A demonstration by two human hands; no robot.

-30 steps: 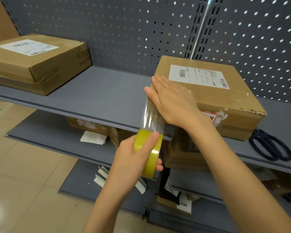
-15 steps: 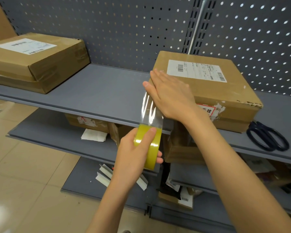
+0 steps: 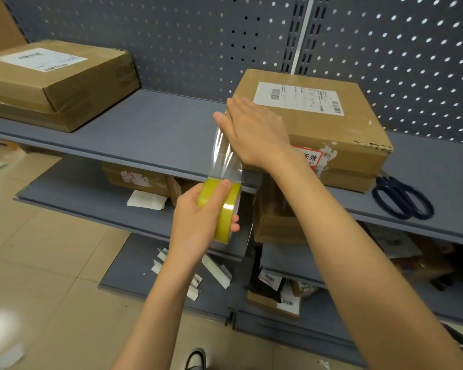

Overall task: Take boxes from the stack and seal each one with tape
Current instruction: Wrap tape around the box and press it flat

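A brown cardboard box point(image 3: 340, 134) with a white shipping label lies on the grey upper shelf point(image 3: 155, 134). My right hand point(image 3: 254, 132) presses flat on the box's near left corner, fingers straight. My left hand point(image 3: 198, 220) grips a yellow tape roll point(image 3: 222, 206) just below the shelf's front edge. A clear strip of tape point(image 3: 223, 158) runs from the roll up to the box corner under my right hand.
Another labelled cardboard box point(image 3: 51, 84) sits at the left end of the shelf. Dark blue scissors point(image 3: 402, 197) lie right of the box being taped. Lower shelves hold more boxes point(image 3: 137, 180) and paper scraps. A pegboard wall stands behind.
The tape roll has stayed close below the shelf edge, with the strip a little shorter than a second ago. My right hand has kept pressing the box corner.
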